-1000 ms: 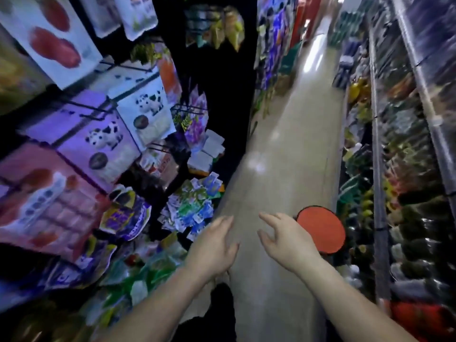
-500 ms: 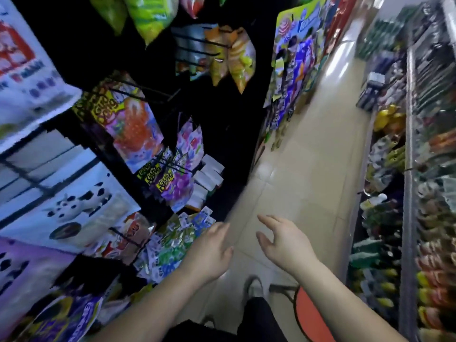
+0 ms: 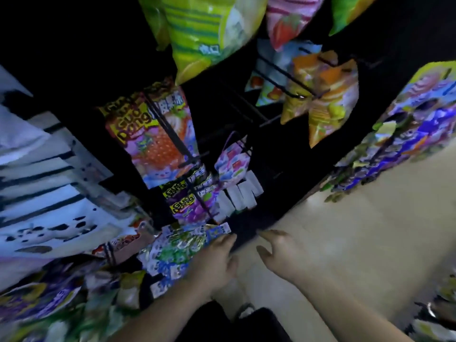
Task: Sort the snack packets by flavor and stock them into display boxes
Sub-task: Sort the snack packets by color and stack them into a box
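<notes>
Head view, strong motion blur.

Left hand (image 3: 214, 261): fingers (image 3: 225, 240) loosely straight and close together, holding nothing. The tips lie at the edge of a cluster of small green-and-blue snack packets (image 3: 177, 253), which spreads left of the fingers. I cannot tell whether they touch.

Right hand (image 3: 283, 255): fingers spread and slightly curled, holding nothing, over the pale floor (image 3: 357, 230). A narrow gap separates it from the left hand.

Above the left fingers, purple grape packets (image 3: 190, 206) hang on a black peg rack (image 3: 246, 107), with a row of white cartons (image 3: 239, 196) just to their right. Higher up is a strawberry packet (image 3: 158, 144), and above that a green striped bag (image 3: 202, 28). Orange bags (image 3: 320, 99) hang well above the right fingers.
</notes>
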The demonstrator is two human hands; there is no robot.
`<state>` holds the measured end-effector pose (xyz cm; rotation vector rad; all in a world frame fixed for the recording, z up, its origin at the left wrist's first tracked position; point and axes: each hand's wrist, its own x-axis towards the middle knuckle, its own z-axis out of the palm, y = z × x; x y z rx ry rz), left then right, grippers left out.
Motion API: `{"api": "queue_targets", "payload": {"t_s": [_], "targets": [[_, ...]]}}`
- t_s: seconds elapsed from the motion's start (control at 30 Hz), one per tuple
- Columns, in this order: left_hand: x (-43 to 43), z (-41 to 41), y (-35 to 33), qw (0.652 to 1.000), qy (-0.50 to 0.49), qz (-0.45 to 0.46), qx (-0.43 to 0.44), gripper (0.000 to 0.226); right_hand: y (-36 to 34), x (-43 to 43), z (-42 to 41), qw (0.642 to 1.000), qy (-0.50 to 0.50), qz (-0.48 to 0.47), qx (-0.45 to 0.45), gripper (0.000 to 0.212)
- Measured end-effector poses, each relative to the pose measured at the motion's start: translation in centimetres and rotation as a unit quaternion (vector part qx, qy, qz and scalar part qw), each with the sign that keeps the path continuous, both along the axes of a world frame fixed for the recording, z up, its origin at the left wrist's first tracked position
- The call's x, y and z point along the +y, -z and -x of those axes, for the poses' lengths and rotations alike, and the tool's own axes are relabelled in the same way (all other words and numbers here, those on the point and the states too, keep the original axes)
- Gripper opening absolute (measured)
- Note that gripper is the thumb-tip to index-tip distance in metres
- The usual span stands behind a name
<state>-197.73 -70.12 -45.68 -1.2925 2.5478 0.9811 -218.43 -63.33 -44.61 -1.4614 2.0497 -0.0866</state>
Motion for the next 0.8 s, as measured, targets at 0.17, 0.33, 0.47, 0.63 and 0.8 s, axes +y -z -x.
{"api": "queue_targets", "payload": {"t_s": [0.17,0.33,0.47,0.63,0.8], "targets": [[-1.8,1.4,2.8,0.997,-0.058,-0.019,-0.038,0.061,2.0,-6.0,2.2,0.996,-0.085,0.003,-0.009,0.051],[-0.4,3.7,7.2,0.981,-0.175,-0.044,-0.068,0.055,5.1,-8.6,4.4,0.981,-0.194,0.022,0.007,0.039],[1.2,6.2,12.4,0.962,-0.256,-0.049,-0.079,0.056,11.0,-9.5,6.2,0.963,-0.265,0.035,-0.018,0.043],[1.7,7.8,20.0,0.952,-0.287,-0.041,-0.1,0.059,20.5,-9.7,6.8,0.959,-0.268,0.075,-0.05,0.043],[1.4,5.9,33.3,0.955,-0.28,-0.03,-0.094,0.054,36.0,-9.6,5.4,0.943,-0.265,0.192,-0.061,0.037]]}}
